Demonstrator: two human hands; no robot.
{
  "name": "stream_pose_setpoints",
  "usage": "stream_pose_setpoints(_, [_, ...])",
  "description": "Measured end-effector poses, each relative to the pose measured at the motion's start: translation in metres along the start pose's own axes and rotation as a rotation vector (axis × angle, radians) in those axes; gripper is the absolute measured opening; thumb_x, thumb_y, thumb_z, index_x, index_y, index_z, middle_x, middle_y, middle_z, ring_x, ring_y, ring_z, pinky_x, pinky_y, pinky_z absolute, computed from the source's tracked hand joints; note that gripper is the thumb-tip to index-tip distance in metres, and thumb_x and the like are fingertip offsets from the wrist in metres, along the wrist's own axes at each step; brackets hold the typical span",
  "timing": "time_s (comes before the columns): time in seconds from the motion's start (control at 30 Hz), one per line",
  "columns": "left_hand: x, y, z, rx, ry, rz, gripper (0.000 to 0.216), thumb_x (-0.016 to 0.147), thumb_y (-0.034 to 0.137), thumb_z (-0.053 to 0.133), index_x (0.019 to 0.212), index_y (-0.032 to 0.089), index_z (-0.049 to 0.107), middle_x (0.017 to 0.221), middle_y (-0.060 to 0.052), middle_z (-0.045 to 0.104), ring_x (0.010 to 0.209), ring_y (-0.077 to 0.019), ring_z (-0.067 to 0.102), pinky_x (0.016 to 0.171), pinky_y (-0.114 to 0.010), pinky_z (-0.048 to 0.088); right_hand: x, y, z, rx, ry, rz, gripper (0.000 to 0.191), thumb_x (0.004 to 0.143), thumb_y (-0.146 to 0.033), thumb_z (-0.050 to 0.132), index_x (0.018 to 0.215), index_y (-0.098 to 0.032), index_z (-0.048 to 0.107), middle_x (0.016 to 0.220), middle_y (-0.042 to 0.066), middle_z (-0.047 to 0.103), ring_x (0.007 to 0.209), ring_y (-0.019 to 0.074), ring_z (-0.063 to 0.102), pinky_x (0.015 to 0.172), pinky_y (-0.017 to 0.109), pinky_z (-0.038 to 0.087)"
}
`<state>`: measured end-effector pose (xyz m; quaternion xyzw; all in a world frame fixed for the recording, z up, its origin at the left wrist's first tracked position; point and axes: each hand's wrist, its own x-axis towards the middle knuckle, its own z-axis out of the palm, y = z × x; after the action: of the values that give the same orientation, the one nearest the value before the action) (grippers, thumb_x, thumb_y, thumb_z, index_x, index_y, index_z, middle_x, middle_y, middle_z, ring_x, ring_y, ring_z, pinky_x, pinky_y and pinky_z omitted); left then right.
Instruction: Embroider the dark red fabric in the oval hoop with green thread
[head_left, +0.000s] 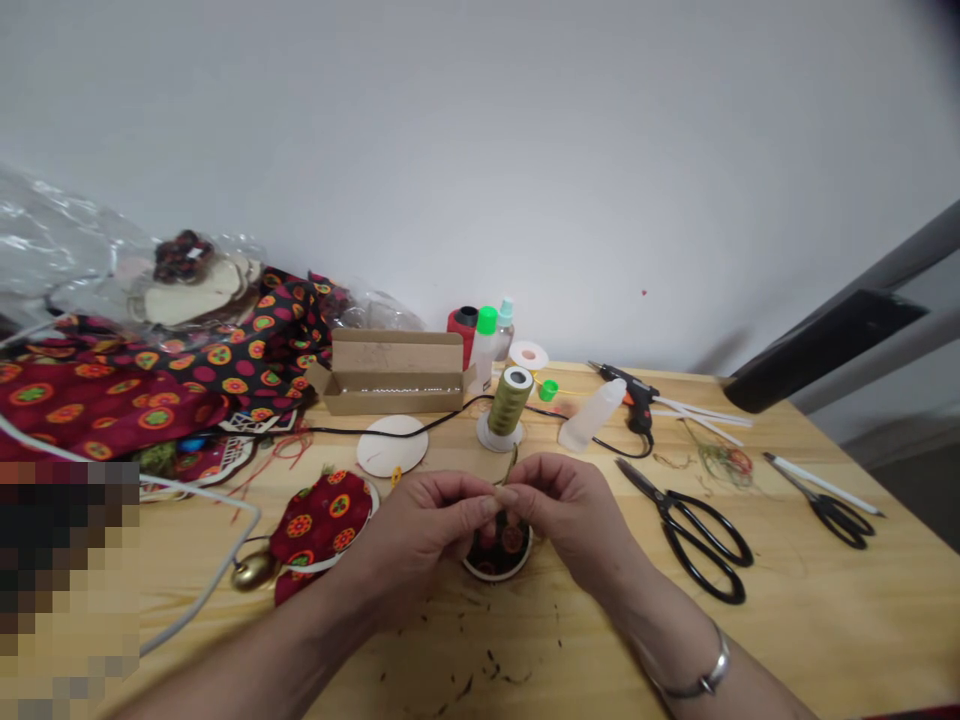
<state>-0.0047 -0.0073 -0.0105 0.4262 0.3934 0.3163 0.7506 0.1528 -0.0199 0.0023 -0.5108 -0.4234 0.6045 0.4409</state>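
My left hand [442,515] and my right hand [566,510] meet at the fingertips, both closed in a pinch. A short olive-green cord [514,462] shows at my right fingers, toward the olive thread spool [510,400] behind. What lies between my left fingertips is too small to make out. Just below the hands is a round dark patterned fabric piece [499,560] with a pale rim, partly covered by fingers. Left of my left hand lies a red flower-patterned fabric piece [322,520] with a white edge, beside a brass bell [253,570].
Black-handled scissors [694,530] lie to the right, with smaller scissors [832,510] farther out. Behind stand a white squeeze bottle [592,415], a glue gun [634,395] with its cable, and an open cardboard box [397,385]. Patterned fabric [120,400] piles up at left.
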Motion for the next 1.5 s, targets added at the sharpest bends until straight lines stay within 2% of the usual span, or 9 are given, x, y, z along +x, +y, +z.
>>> stream_pose_setpoints(0.37, [-0.001, 0.003, 0.005, 0.001, 0.066, 0.024, 0.014, 0.069, 0.029, 0.068, 0.064, 0.015, 0.069, 0.056, 0.001, 0.061, 0.049, -0.0072, 0.045, 0.048, -0.02, 0.029, 0.0, 0.001, 0.001, -0.015, 0.008, -0.004, 0.021, 0.063, -0.029, 0.071, 0.066, -0.014, 0.057, 0.05, -0.003, 0.058, 0.042, 0.0082, 0.05, 0.042, 0.02, 0.039])
stream_pose_setpoints(0.5, [0.001, 0.004, 0.002, 0.02, 0.094, 0.01, 0.015, 0.069, 0.03, 0.068, 0.069, 0.015, 0.069, 0.057, 0.001, 0.061, 0.05, -0.0077, 0.046, 0.048, -0.02, 0.03, 0.0, 0.0, 0.002, -0.045, 0.01, -0.056, 0.021, 0.073, -0.032, 0.062, 0.065, -0.013, 0.058, 0.051, -0.004, 0.054, 0.04, 0.0046, 0.043, 0.039, 0.017, 0.033])
stream_pose_setpoints(0.7, [0.002, 0.007, 0.001, 0.032, 0.116, 0.022, 0.012, 0.069, 0.026, 0.067, 0.066, 0.014, 0.069, 0.055, 0.002, 0.06, 0.047, -0.006, 0.044, 0.046, -0.018, 0.03, -0.001, -0.001, 0.0, -0.285, 0.017, -0.191, 0.029, 0.082, -0.033, 0.051, 0.062, -0.014, 0.06, 0.051, -0.003, 0.052, 0.046, 0.0073, 0.044, 0.045, 0.019, 0.036])
stream_pose_setpoints(0.9, [0.002, 0.011, 0.002, 0.0, 0.18, 0.036, 0.01, 0.068, 0.026, 0.068, 0.067, 0.016, 0.069, 0.056, 0.003, 0.062, 0.045, -0.0054, 0.044, 0.044, -0.016, 0.03, -0.002, -0.005, -0.006, -0.6, 0.092, -0.418, 0.015, 0.079, -0.023, 0.056, 0.07, -0.017, 0.066, 0.063, 0.001, 0.06, 0.059, 0.0114, 0.053, 0.056, 0.021, 0.041])
stream_pose_setpoints(1.1, [0.003, 0.01, 0.003, -0.004, 0.227, 0.034, 0.012, 0.068, 0.027, 0.068, 0.065, 0.015, 0.068, 0.055, 0.003, 0.063, 0.042, -0.0057, 0.045, 0.043, -0.017, 0.033, -0.012, -0.004, -0.001, -0.664, 0.05, -0.39, 0.023, 0.081, -0.03, 0.053, 0.064, -0.018, 0.064, 0.054, 0.0, 0.061, 0.049, 0.0109, 0.051, 0.047, 0.021, 0.038])
stream_pose_setpoints(1.2, [0.002, 0.008, 0.003, -0.105, 0.189, 0.029, 0.014, 0.069, 0.03, 0.067, 0.069, 0.015, 0.067, 0.059, 0.001, 0.065, 0.046, -0.0089, 0.052, 0.046, -0.02, 0.039, -0.018, 0.001, 0.004, -0.819, -0.006, -0.547, 0.022, 0.084, -0.024, 0.049, 0.07, -0.018, 0.064, 0.058, 0.001, 0.062, 0.051, 0.0108, 0.053, 0.05, 0.022, 0.038])
stream_pose_setpoints(1.3, [0.002, 0.008, 0.002, -0.19, 0.15, 0.025, 0.016, 0.071, 0.029, 0.065, 0.068, 0.014, 0.065, 0.052, 0.003, 0.059, 0.044, -0.0083, 0.051, 0.046, -0.019, 0.04, -0.022, 0.008, 0.007, -1.057, -0.02, -0.825, 0.017, 0.084, -0.018, 0.047, 0.079, -0.016, 0.063, 0.062, 0.003, 0.061, 0.053, 0.0121, 0.052, 0.051, 0.025, 0.036])
stream_pose_setpoints(1.43, [0.004, 0.006, -0.002, -0.207, 0.115, -0.001, 0.023, 0.075, 0.032, 0.061, 0.065, 0.011, 0.063, 0.038, 0.01, 0.032, 0.033, -0.0016, 0.025, 0.036, -0.014, 0.02, -0.024, 0.017, 0.011, -1.351, -0.061, -1.103, 0.016, 0.081, -0.012, 0.046, 0.076, -0.016, 0.06, 0.057, 0.003, 0.056, 0.05, 0.0145, 0.048, 0.047, 0.028, 0.03])
stream_pose_setpoints(1.5, [0.006, 0.005, -0.003, -0.228, 0.116, 0.002, 0.024, 0.075, 0.031, 0.062, 0.063, 0.01, 0.06, 0.042, 0.009, 0.034, 0.035, -0.0009, 0.02, 0.036, -0.014, 0.014, -0.024, 0.02, 0.013, -1.447, -0.166, -1.171, 0.016, 0.079, -0.009, 0.045, 0.079, -0.014, 0.06, 0.056, 0.003, 0.054, 0.049, 0.0151, 0.046, 0.045, 0.029, 0.029])
